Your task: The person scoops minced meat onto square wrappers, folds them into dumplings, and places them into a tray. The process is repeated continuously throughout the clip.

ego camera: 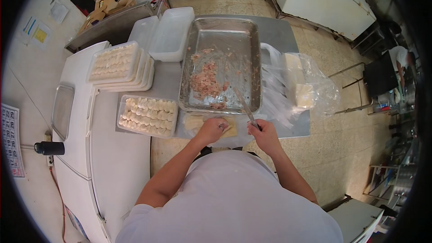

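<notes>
My left hand [213, 131] is curled over a stack of thin yellowish dough wrappers [232, 132] at the table's near edge. Its fingertips pinch a pale piece that looks like a wrapper, mostly hidden by the hand. In my right hand [266, 135] is a narrow flat metal spatula [243, 102], its blade slanting over the near rim of a large steel tray [253, 44]. Pinkish minced filling [206, 82] lies mostly in the tray's left half. Left of my hands, a plastic container [175, 121] holds rows of folded dumplings [148, 112].
Filled plastic containers [114, 65] are stacked at the left. Behind them stands an unfilled plastic container [173, 30]. Plastic bags [276, 87] and wrapped blocks of wrappers [303, 96] lie right of the tray. A white chest freezer [118, 175] adjoins the table. Another person [400, 59] is far right.
</notes>
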The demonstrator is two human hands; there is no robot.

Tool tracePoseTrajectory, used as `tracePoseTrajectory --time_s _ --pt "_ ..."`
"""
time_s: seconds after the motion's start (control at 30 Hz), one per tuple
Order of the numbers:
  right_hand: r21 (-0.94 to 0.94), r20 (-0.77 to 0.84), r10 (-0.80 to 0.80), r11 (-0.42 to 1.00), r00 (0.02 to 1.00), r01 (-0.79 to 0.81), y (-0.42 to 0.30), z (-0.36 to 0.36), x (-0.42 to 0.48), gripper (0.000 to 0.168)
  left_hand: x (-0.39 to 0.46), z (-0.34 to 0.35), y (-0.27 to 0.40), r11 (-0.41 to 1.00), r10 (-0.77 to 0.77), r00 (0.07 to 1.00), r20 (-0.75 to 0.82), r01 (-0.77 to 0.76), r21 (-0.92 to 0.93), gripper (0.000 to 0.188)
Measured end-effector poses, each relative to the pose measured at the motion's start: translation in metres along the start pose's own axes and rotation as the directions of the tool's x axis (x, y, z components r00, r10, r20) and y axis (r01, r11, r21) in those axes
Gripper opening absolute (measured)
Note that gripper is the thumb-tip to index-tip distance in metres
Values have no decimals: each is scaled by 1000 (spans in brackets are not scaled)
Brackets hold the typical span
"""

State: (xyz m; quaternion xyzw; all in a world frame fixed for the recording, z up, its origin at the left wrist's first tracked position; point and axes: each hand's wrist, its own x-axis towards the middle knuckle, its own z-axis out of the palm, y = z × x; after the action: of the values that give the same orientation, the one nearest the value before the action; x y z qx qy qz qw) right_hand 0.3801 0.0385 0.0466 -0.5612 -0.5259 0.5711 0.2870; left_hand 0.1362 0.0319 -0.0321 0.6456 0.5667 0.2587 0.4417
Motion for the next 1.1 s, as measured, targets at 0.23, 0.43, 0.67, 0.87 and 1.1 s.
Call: tracePoseTrajectory --time_s 0.23,0.43,0.67,0.87,1.1 --pt "-178 -82 -62 983 995 47 -13 -1 21 24 -20 -6 6 975 -183 953 -241 146 -165 19" --pt "-840 117 -213 500 970 212 -58 4 53 25 -37 -37 -24 368 -424 873 -239 -75 -927 36" --pt "-928 315 -22 204 949 312 -48 34 87 29 -55 -94 -22 -99 -484 871 -90 -156 -983 46" --pt "-956 215 24 208 976 206 -85 30 81 19 -66 -119 -32 -193 -459 878 -133 -245 -950 49" --pt "-941 252 58 246 966 231 -67 56 82 19 -65 -138 -38 -266 -364 923 -122 -229 -936 52"
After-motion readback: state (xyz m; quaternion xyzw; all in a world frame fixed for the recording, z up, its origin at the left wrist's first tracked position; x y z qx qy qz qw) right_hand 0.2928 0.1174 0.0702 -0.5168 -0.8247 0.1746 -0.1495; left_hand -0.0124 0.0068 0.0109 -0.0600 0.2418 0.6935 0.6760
